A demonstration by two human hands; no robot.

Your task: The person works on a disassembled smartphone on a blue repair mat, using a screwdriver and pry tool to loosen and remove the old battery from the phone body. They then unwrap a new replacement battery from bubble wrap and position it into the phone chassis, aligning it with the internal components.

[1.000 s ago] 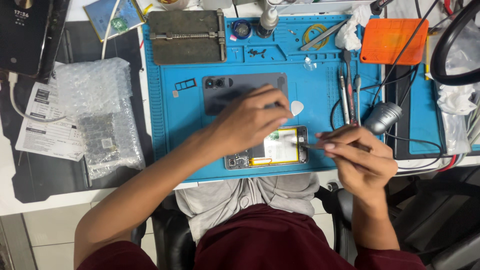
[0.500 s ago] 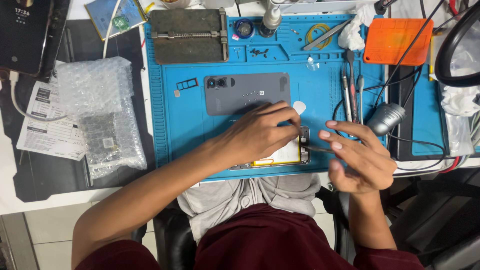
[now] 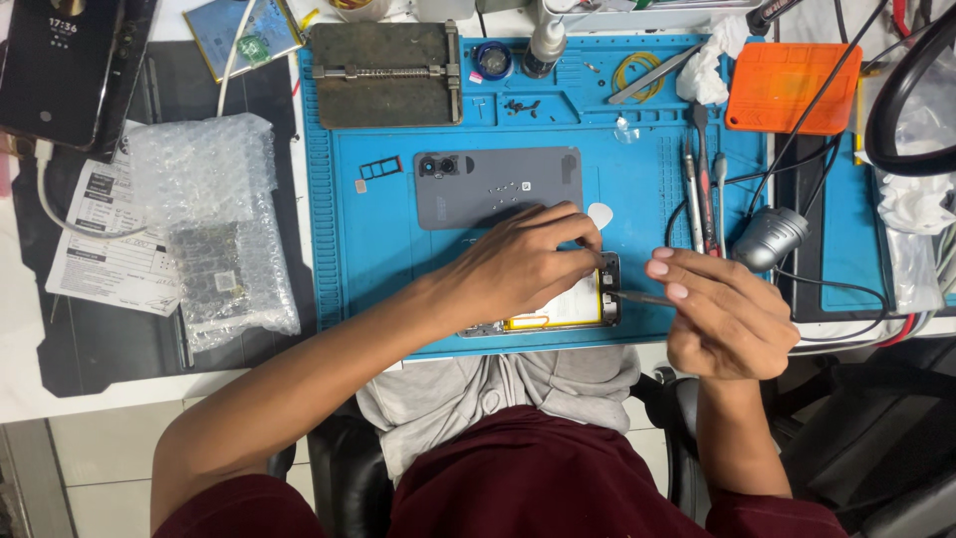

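On the blue silicone repair mat (image 3: 378, 249), near its front edge, lies an opened smartphone with a yellow-edged battery showing (image 3: 568, 309). The left hand (image 3: 523, 264) rests over it, palm down, fingers curled and pressing on the phone's upper edge, covering most of the device. The right hand (image 3: 722, 314) is closed around a thin metal tool (image 3: 637, 296), gripped between thumb and fingertips, its tip touching the phone's right end by the frame. Just behind the left hand lies a grey rectangular phone back cover (image 3: 498, 184), flat on the mat with its camera cut-out to the left, and a small white oval pick (image 3: 600, 214) sits beside its right corner. A dark metal clamp holder (image 3: 383, 75) stands at the mat's far left corner. To the right, several slim screwdrivers (image 3: 702, 169) lie side by side, near an orange plastic tray (image 3: 792, 88). Left of the mat, a sheet of clear bubble wrap (image 3: 214, 224) lies on the dark desk surface, well apart from both hands
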